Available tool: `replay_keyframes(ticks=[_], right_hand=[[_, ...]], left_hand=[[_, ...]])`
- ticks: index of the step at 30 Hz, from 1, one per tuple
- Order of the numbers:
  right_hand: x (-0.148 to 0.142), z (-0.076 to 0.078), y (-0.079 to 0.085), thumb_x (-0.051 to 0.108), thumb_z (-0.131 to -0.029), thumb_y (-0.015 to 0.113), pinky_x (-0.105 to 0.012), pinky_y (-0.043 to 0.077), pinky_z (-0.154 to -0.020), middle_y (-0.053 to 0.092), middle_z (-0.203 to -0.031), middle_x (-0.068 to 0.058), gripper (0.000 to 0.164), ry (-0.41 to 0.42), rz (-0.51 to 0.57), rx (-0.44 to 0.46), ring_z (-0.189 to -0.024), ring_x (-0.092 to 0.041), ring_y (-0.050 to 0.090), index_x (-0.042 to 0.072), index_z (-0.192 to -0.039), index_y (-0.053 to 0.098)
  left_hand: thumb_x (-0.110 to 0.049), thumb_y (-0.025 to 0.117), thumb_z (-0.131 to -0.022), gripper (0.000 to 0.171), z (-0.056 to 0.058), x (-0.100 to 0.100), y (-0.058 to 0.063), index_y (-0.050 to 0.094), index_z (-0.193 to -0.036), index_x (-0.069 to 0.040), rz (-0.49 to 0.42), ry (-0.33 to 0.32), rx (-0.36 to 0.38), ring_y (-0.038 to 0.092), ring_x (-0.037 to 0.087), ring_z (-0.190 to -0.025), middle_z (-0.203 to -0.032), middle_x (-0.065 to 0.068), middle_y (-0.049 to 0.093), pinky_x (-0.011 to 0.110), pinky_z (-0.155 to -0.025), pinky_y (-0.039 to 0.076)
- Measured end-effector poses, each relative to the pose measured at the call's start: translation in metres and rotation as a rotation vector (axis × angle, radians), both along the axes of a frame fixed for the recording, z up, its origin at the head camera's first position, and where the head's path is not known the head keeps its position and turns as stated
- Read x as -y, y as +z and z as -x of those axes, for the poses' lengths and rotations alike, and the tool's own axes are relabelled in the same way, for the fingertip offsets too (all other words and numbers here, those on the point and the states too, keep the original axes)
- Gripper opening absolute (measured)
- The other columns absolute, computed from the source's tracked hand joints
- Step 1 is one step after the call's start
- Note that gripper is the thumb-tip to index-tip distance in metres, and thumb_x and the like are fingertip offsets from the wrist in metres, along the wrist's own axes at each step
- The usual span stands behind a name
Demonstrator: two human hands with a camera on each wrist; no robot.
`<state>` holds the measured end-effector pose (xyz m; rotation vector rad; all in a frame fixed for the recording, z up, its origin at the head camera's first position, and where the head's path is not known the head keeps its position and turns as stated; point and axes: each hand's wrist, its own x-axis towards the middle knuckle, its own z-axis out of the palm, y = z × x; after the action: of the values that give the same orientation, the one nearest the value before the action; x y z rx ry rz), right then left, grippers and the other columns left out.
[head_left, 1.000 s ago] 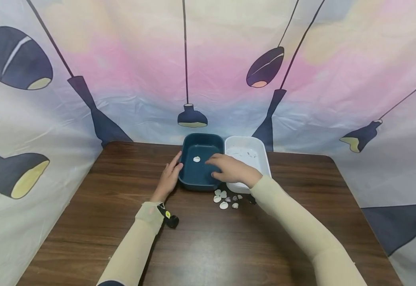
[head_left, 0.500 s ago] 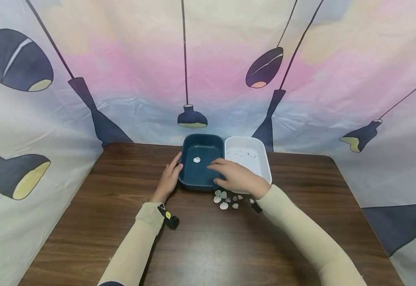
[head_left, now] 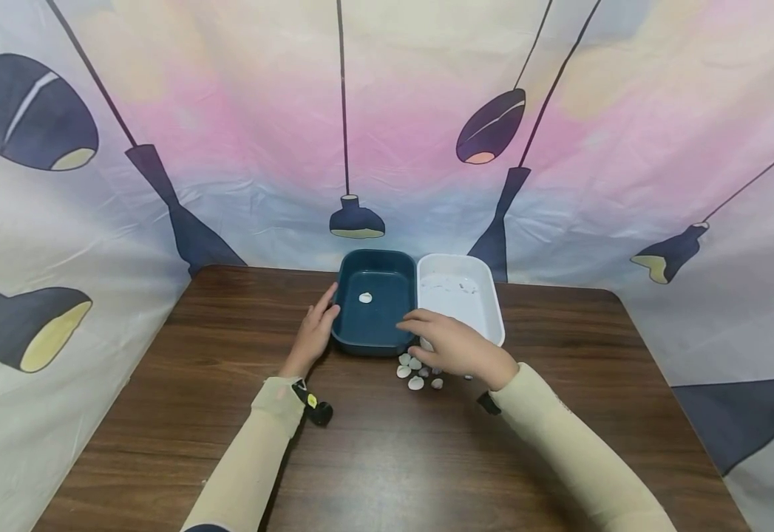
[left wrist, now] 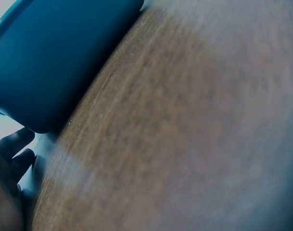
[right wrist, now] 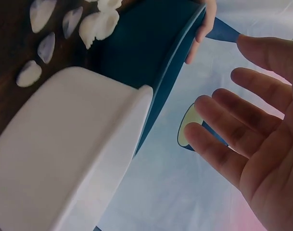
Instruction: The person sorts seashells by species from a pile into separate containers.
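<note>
My left hand rests against the left side of the dark teal tray, fingers extended along its wall. One white seashell lies inside that tray. Over the near corner where the teal tray meets the white tray, my right hand hovers with spread, slightly bent fingers. In the right wrist view its palm and fingers show nothing held. Below it on the table is a cluster of several seashells, some white, some purplish; the hand partly covers them in the head view.
Both trays stand side by side at the back of the brown wooden table. Small dark specks mark the white tray's floor. Behind the table hangs a cloth backdrop printed with lamps. A black wrist camera sits on the left wrist.
My right hand has drawn back from above the teal tray, moving right and nearer, to above the shell cluster. The left hand and the shell in the tray have stayed put.
</note>
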<state>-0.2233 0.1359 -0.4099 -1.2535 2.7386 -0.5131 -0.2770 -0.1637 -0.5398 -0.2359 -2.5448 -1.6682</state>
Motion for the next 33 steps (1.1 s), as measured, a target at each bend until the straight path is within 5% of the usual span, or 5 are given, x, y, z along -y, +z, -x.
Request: replay_keyframes(ticks=[19,33], right_hand=[[-0.004,-0.023,-0.022,0.013,-0.097,0.077,-0.036,0.058,-0.091,0.07,-0.119,-0.008,0.03,0.036,0.045,-0.043,-0.101,-0.02,0.069,0.004,-0.125,0.074],[-0.005,-0.025,-0.056,0.009,-0.091,0.082,-0.028,0.056,-0.077,0.071,-0.1,-0.004,0.02,0.061,-0.001,-0.053,-0.086,-0.011,0.064,0.007,-0.111,0.078]], left_hand=[[-0.036,0.039,-0.115,0.057,0.001,0.001,0.0,0.03,-0.169,-0.021,0.019,0.009,0.003,0.025,0.032,-0.159,-0.172,0.005,0.031,0.052,-0.129,-0.003],[-0.036,0.039,-0.115,0.056,0.001,0.0,0.0,0.029,-0.169,-0.025,0.025,0.01,0.019,0.024,0.032,-0.159,-0.172,0.005,0.032,0.051,-0.129,-0.002]])
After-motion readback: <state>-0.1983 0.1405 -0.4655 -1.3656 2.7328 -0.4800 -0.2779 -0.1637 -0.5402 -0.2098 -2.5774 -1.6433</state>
